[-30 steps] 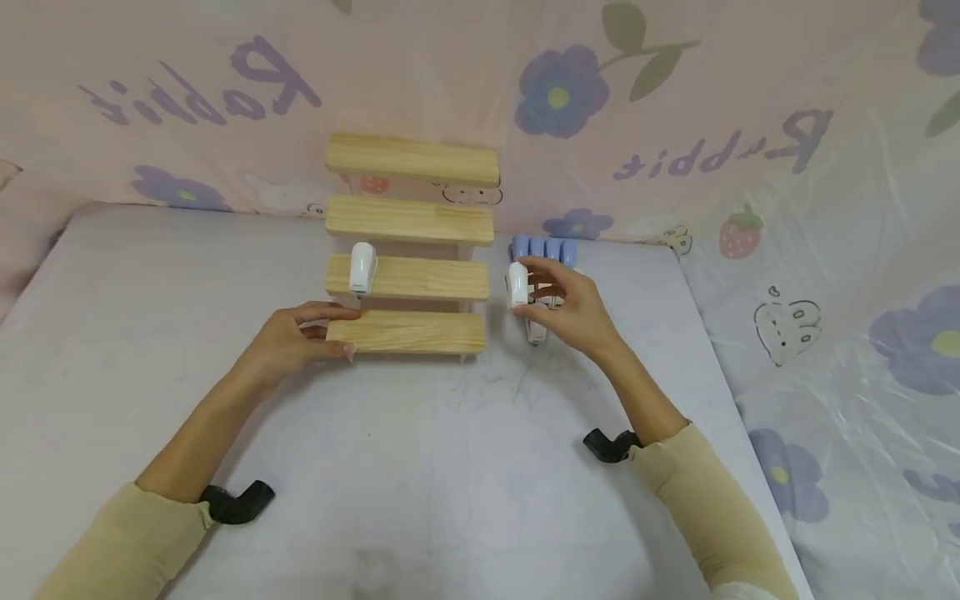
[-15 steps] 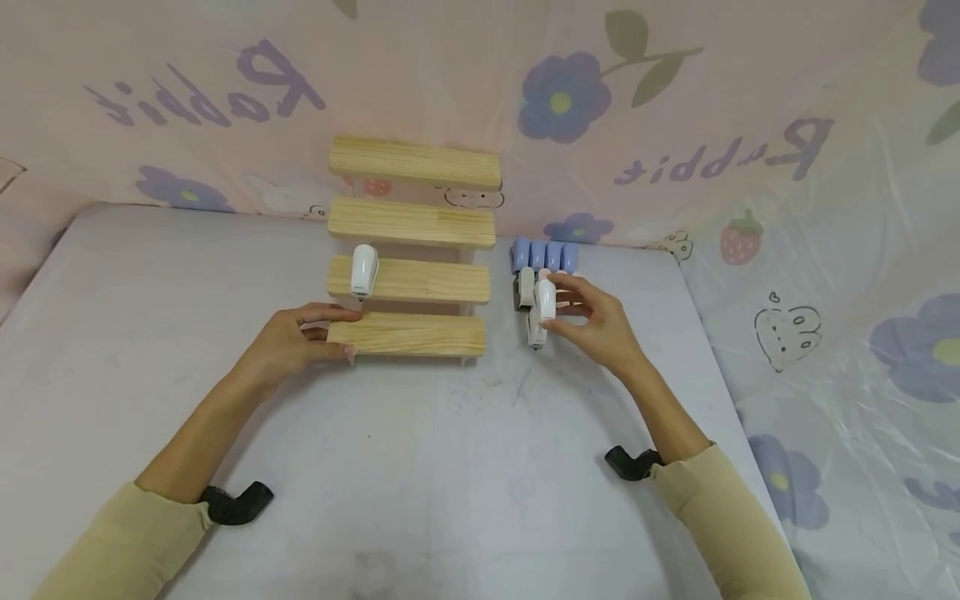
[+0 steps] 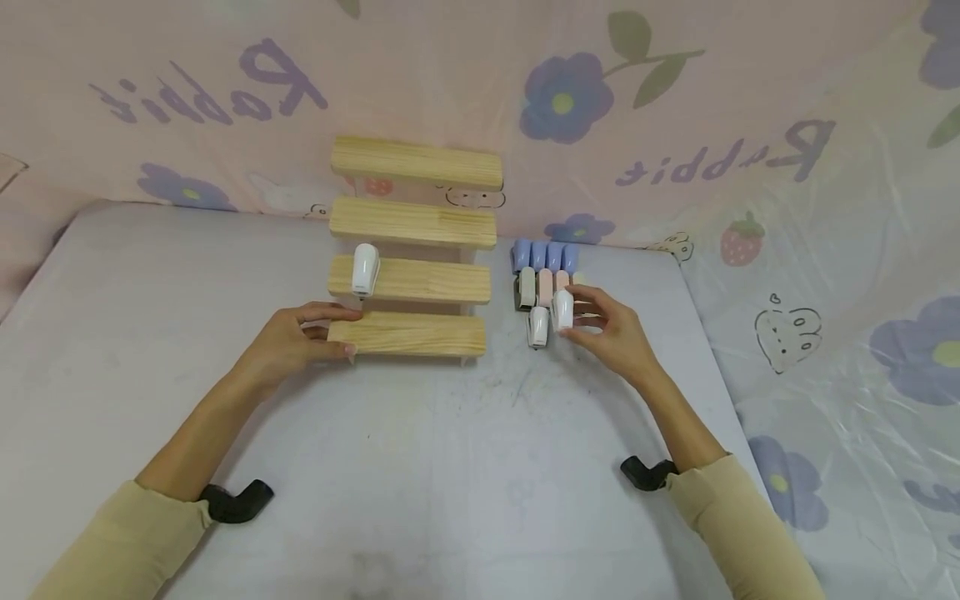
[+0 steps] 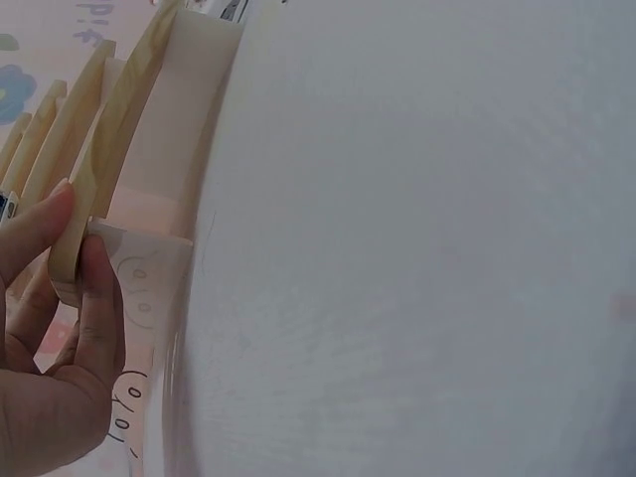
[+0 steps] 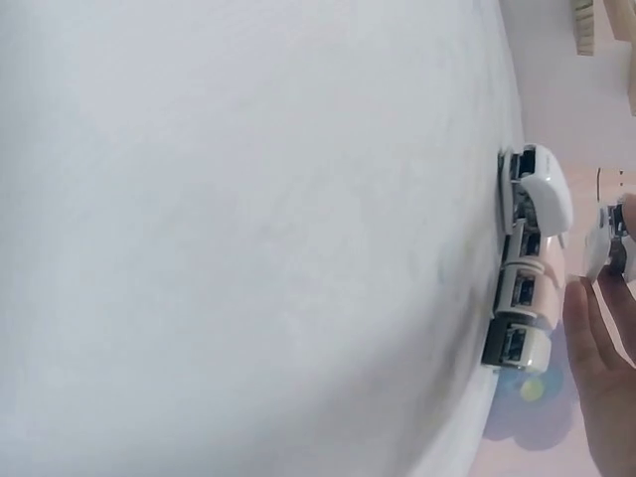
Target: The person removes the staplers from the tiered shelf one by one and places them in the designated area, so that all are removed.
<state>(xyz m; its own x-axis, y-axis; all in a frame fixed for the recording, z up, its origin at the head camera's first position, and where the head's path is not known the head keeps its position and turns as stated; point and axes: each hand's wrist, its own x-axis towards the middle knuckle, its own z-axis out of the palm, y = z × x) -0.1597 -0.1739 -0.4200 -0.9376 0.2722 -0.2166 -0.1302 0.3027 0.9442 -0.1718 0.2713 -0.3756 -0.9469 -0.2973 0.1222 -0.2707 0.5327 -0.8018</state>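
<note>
A small stepped rack has several wooden shelves, and my left hand [image 3: 281, 346] pinches the left end of its lowest shelf [image 3: 420, 335] between thumb and fingers. One white mini stapler [image 3: 365, 268] sits on the left end of the shelf above. Right of the rack, my right hand [image 3: 617, 333] holds another white mini stapler [image 3: 562, 310] by its sides, raised off the table in the right wrist view. Just left of it, a third white mini stapler [image 3: 537, 327] stands on the table in front of a row of grey and pink staplers [image 3: 545, 286].
Several blue staplers [image 3: 538, 255] line up behind the grey and pink ones, near the table's back edge. A patterned curtain [image 3: 420, 75] hangs behind the table [image 3: 420, 483] and along its right side. Black curved pieces [image 3: 648, 473] stick out at both wrists.
My right hand has carried the white stapler to the right, away from the rack, past the white one on the table. The left hand has stayed on the lowest shelf.
</note>
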